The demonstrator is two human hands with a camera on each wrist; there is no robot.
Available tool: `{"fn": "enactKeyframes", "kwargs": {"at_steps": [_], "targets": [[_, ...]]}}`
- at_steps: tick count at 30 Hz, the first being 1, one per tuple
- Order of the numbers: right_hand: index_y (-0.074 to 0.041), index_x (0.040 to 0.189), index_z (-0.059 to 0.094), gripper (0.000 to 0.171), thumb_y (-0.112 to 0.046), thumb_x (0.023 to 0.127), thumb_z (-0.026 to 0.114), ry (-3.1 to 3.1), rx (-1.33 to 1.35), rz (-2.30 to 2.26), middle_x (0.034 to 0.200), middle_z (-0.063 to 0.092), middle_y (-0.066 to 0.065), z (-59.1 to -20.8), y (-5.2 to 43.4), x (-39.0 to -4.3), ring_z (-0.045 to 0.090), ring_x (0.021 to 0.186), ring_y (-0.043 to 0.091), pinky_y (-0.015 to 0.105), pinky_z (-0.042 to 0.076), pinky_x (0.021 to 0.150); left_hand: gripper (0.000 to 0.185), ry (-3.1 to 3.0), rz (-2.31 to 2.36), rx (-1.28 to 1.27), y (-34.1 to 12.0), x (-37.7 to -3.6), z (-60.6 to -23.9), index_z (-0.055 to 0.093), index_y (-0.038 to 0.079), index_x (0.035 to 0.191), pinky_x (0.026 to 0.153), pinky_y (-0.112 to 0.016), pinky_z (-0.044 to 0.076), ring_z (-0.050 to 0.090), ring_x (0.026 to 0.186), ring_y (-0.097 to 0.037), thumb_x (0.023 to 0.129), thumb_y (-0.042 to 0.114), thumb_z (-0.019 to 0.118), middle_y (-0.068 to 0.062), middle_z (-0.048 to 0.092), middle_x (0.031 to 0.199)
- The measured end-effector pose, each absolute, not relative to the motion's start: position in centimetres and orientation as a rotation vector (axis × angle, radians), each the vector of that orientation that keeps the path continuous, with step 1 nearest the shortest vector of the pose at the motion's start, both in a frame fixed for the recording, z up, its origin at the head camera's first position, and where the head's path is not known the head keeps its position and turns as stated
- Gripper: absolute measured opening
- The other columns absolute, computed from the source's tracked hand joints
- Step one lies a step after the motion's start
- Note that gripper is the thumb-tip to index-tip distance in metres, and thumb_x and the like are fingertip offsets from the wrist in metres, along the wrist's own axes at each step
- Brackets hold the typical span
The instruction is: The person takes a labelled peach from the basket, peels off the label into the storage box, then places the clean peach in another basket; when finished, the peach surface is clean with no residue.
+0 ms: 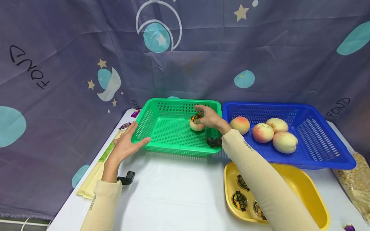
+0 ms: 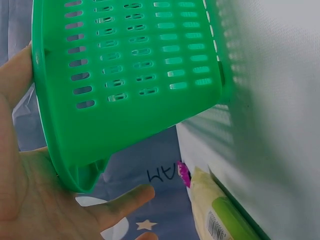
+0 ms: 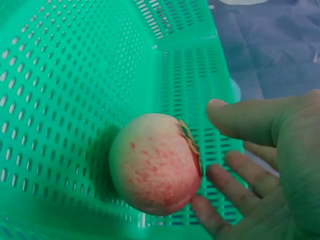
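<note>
A peach with a black-and-yellow sticker sits on the floor of a green basket, towards its right side. Beside it is my right hand, fingers spread and loosely bent; in the right wrist view a gap shows between thumb and peach, while the lower fingertips come close to the fruit or touch it. My left hand is at the basket's left front corner, thumb and fingers apart. In the left wrist view its palm lies against the green rim.
Several peaches lie in a blue basket on the right. In front stands a yellow tray with round stickers, partly under my right sleeve. Along the left edge lie a long pale-and-green package and purple-wrapped sweets. A bag lies far right.
</note>
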State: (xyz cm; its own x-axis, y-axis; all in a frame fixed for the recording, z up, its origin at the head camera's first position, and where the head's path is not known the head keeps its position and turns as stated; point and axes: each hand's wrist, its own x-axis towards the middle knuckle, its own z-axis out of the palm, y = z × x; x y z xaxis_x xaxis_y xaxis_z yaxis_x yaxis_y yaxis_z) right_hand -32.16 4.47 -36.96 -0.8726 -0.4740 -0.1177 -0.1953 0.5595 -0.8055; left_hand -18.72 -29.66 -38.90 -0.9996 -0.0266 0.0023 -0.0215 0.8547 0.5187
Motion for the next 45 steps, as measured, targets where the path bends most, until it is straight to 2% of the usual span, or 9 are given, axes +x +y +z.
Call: {"fn": "enactKeyframes", "kwargs": {"at_steps": [9,14,16,22,27,32,38,41,45], "targets": [[-0.017,0.162,0.029,0.077,-0.010,0.096,0.069,2.455,-0.548,-1.084,0.168,0.024,0.015,-37.3,4.2,-32.5,0.025,0.155,0.036,0.056,0.038,0.115,0.101,-3.016,-0.855,0.039,-29.7,-18.7,-38.9,0.015,0.016,0.165,0.107,-0.085,0.008,0.020,0.156,-0.044,0.091,0.069,0.059,0.000,0.008,0.174],[-0.014,0.161,0.029,0.078,-0.008,0.095,0.069,2.434,-0.566,-1.002,0.164,0.029,0.017,-37.5,4.0,-32.5,0.047,0.133,0.036,0.049,0.047,0.090,0.101,-3.018,-0.871,0.051,-29.7,-18.7,-38.9,0.014,0.018,0.165,0.106,-0.087,0.005,0.020,0.156,-0.044,0.091,0.070,0.059,0.002,0.007,0.174],[-0.014,0.161,0.030,0.077,-0.007,0.094,0.069,2.432,-0.582,-0.977,0.161,0.034,0.018,-37.6,3.9,-32.6,0.051,0.123,0.034,0.047,0.049,0.086,0.101,-3.019,-0.878,0.055,-29.7,-18.6,-38.9,0.013,0.019,0.165,0.106,-0.087,0.004,0.020,0.156,-0.044,0.091,0.070,0.059,0.002,0.006,0.174],[-0.012,0.158,0.037,0.077,-0.001,0.089,0.069,2.427,-0.632,-0.910,0.156,0.042,0.016,-37.7,3.8,-32.7,0.049,0.118,0.031,0.043,0.044,0.086,0.101,-3.019,-0.890,0.066,-29.8,-18.6,-38.9,0.012,0.021,0.165,0.106,-0.088,0.002,0.019,0.156,-0.043,0.091,0.071,0.058,0.004,0.005,0.174],[-0.012,0.159,0.034,0.082,0.002,0.086,0.067,2.426,-0.661,-0.788,0.156,0.040,0.017,-37.7,3.7,-32.6,0.045,0.112,0.029,0.041,0.040,0.081,0.102,-3.022,-0.889,0.068,-29.7,-18.7,-38.9,0.012,0.020,0.166,0.106,-0.088,0.002,0.020,0.156,-0.043,0.091,0.072,0.058,0.005,0.005,0.174],[-0.014,0.162,0.027,0.086,-0.001,0.087,0.068,2.374,-0.679,-0.722,0.160,0.035,0.016,-37.9,3.6,-32.5,0.046,0.119,0.030,0.042,0.043,0.085,0.101,-3.021,-0.887,0.066,-29.7,-18.8,-39.0,0.012,0.021,0.166,0.106,-0.088,0.002,0.020,0.156,-0.042,0.091,0.072,0.057,0.006,0.004,0.173],[-0.014,0.159,0.034,0.079,-0.010,0.091,0.073,2.327,-0.743,-0.761,0.160,0.038,0.014,-38.0,3.4,-32.2,0.046,0.137,0.032,0.046,0.046,0.105,0.101,-3.022,-0.899,0.061,-29.7,-18.8,-38.9,0.011,0.021,0.166,0.105,-0.089,0.001,0.018,0.156,-0.042,0.091,0.072,0.057,0.005,0.004,0.174],[-0.013,0.157,0.039,0.077,-0.008,0.089,0.075,2.283,-0.777,-0.806,0.155,0.045,0.013,-38.1,3.3,-32.2,0.047,0.137,0.032,0.048,0.045,0.110,0.102,-3.027,-0.898,0.063,-29.7,-18.8,-38.8,0.011,0.021,0.166,0.105,-0.089,0.001,0.018,0.156,-0.044,0.091,0.071,0.057,0.005,0.004,0.174],[-0.014,0.155,0.044,0.075,-0.007,0.087,0.076,2.242,-0.804,-0.827,0.150,0.049,0.012,-38.1,3.3,-32.1,0.051,0.132,0.030,0.045,0.047,0.107,0.102,-3.031,-0.899,0.063,-29.7,-18.7,-38.9,0.011,0.020,0.166,0.105,-0.089,0.002,0.019,0.156,-0.044,0.091,0.071,0.058,0.004,0.004,0.174]]}}
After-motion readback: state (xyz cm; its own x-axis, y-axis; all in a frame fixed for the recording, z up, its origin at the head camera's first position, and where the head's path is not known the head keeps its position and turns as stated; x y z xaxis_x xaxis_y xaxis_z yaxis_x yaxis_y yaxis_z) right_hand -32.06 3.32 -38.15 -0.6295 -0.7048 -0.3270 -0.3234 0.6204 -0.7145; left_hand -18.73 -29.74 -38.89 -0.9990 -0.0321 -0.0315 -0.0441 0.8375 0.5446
